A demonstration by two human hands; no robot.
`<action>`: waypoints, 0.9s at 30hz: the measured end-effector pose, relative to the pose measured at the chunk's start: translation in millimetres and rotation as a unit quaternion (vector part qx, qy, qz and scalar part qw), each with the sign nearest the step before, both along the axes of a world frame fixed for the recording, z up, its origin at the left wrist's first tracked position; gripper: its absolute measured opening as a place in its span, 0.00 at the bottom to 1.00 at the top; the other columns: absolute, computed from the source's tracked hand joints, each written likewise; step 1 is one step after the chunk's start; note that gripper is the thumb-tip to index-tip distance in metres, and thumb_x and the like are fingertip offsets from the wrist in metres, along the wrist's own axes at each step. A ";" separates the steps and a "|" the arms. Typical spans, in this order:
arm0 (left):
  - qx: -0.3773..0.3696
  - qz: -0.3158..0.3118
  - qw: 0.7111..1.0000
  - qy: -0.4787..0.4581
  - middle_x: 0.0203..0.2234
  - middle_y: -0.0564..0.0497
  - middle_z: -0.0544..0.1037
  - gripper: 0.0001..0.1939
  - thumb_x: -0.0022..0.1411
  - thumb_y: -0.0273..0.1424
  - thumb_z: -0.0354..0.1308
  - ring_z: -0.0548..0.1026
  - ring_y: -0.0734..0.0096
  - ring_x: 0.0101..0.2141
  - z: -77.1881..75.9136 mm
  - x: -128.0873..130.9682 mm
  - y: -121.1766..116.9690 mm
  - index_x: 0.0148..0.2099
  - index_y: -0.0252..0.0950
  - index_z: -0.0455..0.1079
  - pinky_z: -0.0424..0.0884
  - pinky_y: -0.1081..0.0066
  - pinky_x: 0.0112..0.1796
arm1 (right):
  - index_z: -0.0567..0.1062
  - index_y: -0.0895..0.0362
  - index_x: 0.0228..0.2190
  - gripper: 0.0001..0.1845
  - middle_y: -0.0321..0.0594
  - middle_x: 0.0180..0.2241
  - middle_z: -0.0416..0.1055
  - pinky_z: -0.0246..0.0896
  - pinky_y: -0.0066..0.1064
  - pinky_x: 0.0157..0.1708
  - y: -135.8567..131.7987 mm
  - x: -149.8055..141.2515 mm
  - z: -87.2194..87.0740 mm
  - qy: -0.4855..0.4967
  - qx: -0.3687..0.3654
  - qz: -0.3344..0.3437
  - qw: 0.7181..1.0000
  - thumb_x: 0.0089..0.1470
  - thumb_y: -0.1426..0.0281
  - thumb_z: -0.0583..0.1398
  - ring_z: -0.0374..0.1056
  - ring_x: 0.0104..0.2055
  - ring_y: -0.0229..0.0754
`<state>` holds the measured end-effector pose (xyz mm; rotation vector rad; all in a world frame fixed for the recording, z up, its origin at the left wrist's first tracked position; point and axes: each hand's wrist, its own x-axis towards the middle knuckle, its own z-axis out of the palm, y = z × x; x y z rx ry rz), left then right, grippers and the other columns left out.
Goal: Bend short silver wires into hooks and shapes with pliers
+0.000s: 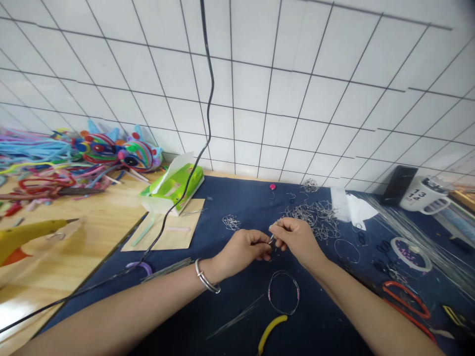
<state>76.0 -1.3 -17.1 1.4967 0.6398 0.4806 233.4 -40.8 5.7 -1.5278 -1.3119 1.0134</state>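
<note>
My left hand and my right hand meet over the dark blue cloth, fingers pinched together. Between their fingertips is a small silvery metal piece, mostly covered, its kind too small to make out. Just beyond my right hand lies a tangled heap of bent wire pieces. A smaller pile of wire pieces rests past my left hand. Nearer to me lie a wire ring with pink parts, several straight wires and a yellow tool handle.
On the left are a yellow glue gun, colourful pipe cleaners and a green tissue pack. A black cable hangs across the view. To the right are red-handled scissors, a round bead dish and a white mug.
</note>
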 end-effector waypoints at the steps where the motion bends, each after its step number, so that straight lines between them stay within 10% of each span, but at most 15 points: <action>1: -0.014 0.006 1.000 -0.005 0.23 0.50 0.74 0.09 0.55 0.33 0.53 0.72 0.73 0.24 -0.2 0.0 -0.7 0.33 0.33 0.70 0.67 0.73 0.28 | 0.70 0.58 0.23 0.13 0.33 0.15 0.65 0.57 0.23 0.17 -0.5 -1.1 -0.7 0.009 0.007 -0.007 1.000 0.47 0.61 0.57 0.60 0.17 0.32; 14: -0.266 -0.034 0.950 -0.162 0.22 0.51 0.68 0.10 0.52 0.33 0.59 0.65 0.80 0.20 6.8 -2.0 -6.4 0.32 0.30 0.67 0.62 0.75 0.26 | 0.71 0.61 0.26 0.12 0.34 0.21 0.66 0.55 0.23 0.21 0.4 6.8 14.2 0.133 -0.039 0.146 0.979 0.42 0.64 0.62 0.61 0.22 0.31; 27: -0.355 -0.023 0.901 -0.249 0.22 0.54 0.65 0.05 0.56 0.28 0.56 0.62 0.83 0.19 8.5 0.2 -22.3 0.32 0.31 0.65 0.60 0.75 0.26 | 0.67 0.58 0.20 0.09 0.33 0.23 0.64 0.57 0.26 0.29 -9.8 -16.9 11.7 0.171 0.090 0.032 0.981 0.42 0.68 0.62 0.60 0.26 0.33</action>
